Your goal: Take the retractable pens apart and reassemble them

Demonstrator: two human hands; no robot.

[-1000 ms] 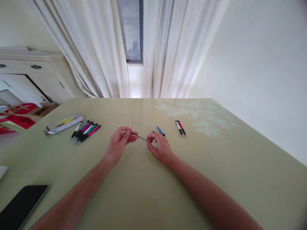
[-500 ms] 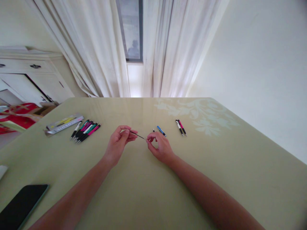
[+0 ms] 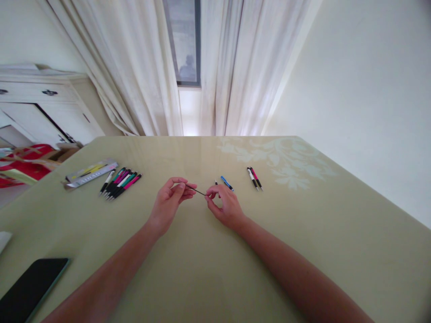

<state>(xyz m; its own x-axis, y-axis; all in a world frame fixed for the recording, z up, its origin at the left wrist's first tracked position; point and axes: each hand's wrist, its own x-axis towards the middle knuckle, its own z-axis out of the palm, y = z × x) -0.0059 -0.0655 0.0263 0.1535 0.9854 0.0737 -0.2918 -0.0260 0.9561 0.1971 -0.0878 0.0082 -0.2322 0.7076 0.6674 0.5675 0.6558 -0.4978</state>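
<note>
Between the thumb and fingers of my left hand (image 3: 169,199) is a thin dark pen refill (image 3: 199,192), slanting down to the right. Its far end meets the pinched fingertips of my right hand (image 3: 225,207); any small part there is hidden by the fingers. Just beyond my right hand lies a blue pen barrel (image 3: 226,182) on the table. A small dark-tipped pen part (image 3: 216,182) sits beside the barrel, mostly covered by that hand.
Two pens, one white and one pink (image 3: 255,178), lie to the right. On the left, several coloured pens (image 3: 121,184) rest beside a pen box (image 3: 90,174). A black phone (image 3: 33,287) is at the near left of the pale green table (image 3: 208,273).
My left hand has shifted slightly right, bringing the refill's end up to the right fingertips. My right hand stays almost in place.
</note>
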